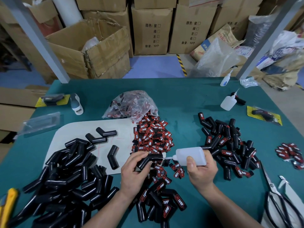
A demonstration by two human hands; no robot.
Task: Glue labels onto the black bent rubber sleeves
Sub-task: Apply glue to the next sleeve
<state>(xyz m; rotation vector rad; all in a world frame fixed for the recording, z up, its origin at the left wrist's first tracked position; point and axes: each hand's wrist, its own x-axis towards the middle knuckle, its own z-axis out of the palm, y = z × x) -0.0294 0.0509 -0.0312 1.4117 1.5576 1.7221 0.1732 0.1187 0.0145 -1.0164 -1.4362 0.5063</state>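
- My L hand (134, 170) grips a glossy black bent rubber sleeve (146, 160), elbow-shaped, centre-front over the green table (189, 99).
- R hand (203, 170) is wrapped round a translucent white plastic glue bottle (190, 155), nozzle at the sleeve's upper end.
- Heap of red-black labels (153, 139) just behind.

You are at an assembly bench in a small factory storeroom. Your work table (181, 96) is covered in green cloth, and grey metal frame posts (38, 38) rise at its far corners. Identical black rubber sleeves (65, 170) and red-and-black labels (153, 137) lie on it in bulk heaps, near squeeze bottles of glue (227, 102). Behind the table, brown cardboard cartons (151, 30) printed with Chinese text are stacked high on a blue floor (153, 66). One carton is torn open. A paper sack (218, 40) and a clear plastic bag (213, 60) sit among them.
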